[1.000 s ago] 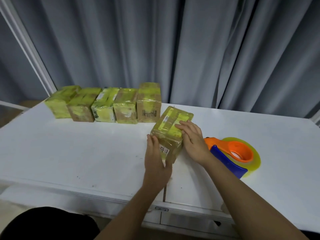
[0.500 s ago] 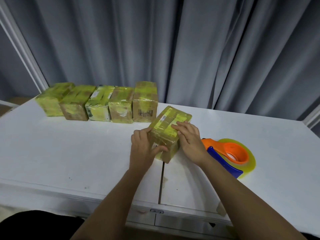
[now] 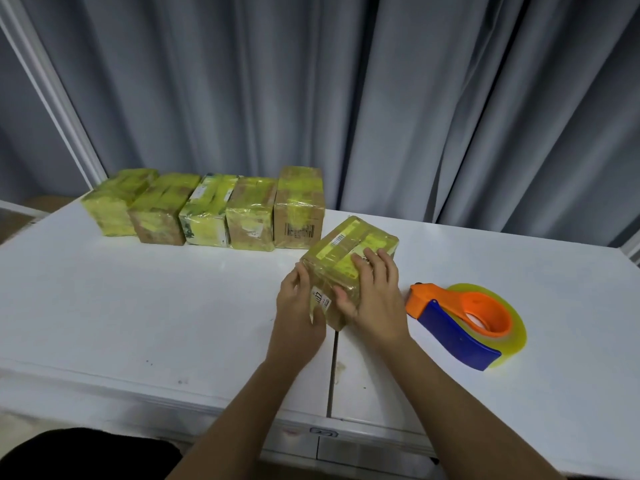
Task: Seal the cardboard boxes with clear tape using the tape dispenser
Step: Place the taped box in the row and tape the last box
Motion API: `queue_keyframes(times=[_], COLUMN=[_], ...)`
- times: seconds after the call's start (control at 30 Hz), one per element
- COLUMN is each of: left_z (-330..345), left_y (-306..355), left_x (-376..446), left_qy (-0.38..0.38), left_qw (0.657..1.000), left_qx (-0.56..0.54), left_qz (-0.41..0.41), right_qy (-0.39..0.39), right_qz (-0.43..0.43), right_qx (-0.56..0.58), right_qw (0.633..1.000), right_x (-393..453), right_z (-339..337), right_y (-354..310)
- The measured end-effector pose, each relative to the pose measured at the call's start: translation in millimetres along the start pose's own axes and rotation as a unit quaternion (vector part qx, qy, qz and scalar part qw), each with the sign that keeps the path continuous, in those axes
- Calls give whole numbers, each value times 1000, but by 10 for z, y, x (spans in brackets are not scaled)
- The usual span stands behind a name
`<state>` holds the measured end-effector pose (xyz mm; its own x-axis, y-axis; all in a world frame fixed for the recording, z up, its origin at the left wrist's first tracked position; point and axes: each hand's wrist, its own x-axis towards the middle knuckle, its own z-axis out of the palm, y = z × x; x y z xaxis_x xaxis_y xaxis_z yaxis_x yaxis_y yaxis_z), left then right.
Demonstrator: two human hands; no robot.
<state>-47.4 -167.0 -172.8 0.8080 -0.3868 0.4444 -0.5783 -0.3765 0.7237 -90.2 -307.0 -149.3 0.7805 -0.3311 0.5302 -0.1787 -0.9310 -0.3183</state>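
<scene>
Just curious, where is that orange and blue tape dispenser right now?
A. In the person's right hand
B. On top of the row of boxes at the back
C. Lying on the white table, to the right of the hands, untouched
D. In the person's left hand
C: the tape dispenser lies on the white table, while the left hand and right hand both hold the taped cardboard box.

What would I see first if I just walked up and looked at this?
Two hands, the left hand and the right hand, holding a taped box in the middle of the white table. Just to the right lies a bright orange and blue tape dispenser. At the back left, a row of five taped boxes stands before the grey curtain.
</scene>
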Motion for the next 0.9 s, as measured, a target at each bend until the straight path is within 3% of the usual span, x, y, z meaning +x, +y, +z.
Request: queue_keyframes(times=[0.1, 0.23, 0.4, 0.5, 0.63, 0.8, 0.9], left_z=[32, -139, -333, -296, -271, -454, -498], left_y=[-32, -152, -1, 72, -32, -141, -174], left_x=[-34, -11, 141, 323, 489, 658, 604], left_qy=[-45, -83, -11, 22, 10, -91, -77], left_qw=[996, 994, 988, 989, 978, 946, 939], left_qx=[70, 11, -139, -109, -158, -251, -279], left_qz=[44, 69, -66, -95, -139, -185, -188], right_qy=[-16, -111, -184, -174, -164, -176, -183], right_qz=[6, 8, 33, 39, 31, 32, 44], right_qx=[38, 105, 178, 174, 156, 149, 176], right_qw=[999, 988, 966, 969, 974, 973, 966], right_x=[-14, -37, -33, -45, -32, 0, 0], right_z=[62, -54, -223, -224, -189, -169, -214], right_y=[7, 47, 78, 56, 26, -4, -8])
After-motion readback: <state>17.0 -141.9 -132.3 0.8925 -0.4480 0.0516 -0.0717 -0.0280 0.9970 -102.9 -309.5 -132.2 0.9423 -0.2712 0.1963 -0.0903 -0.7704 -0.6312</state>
